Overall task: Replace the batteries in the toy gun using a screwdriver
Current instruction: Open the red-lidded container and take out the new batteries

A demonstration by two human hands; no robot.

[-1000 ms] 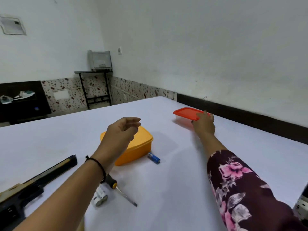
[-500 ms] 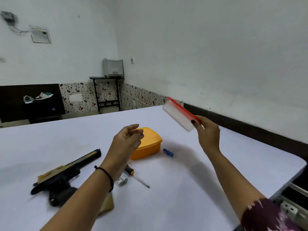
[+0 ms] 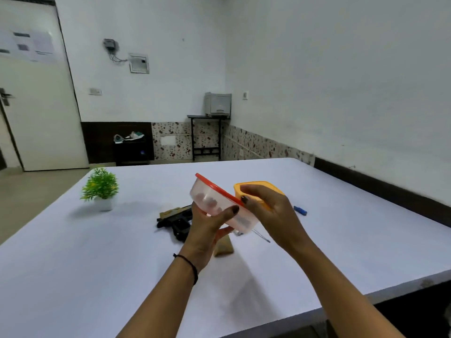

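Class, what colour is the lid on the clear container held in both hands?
Red-orange lid, seen best in the head view.

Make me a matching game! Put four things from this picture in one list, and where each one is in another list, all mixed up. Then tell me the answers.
Things:
1. clear box with red lid
2. toy gun
3. blue battery
4. small green plant

Places:
A. lying on the table right of the yellow box
B. standing at the far left of the table
C. held tilted in both hands, left hand and right hand
D. lying on the table behind the left hand

Pairs: 1-C, 2-D, 3-A, 4-B
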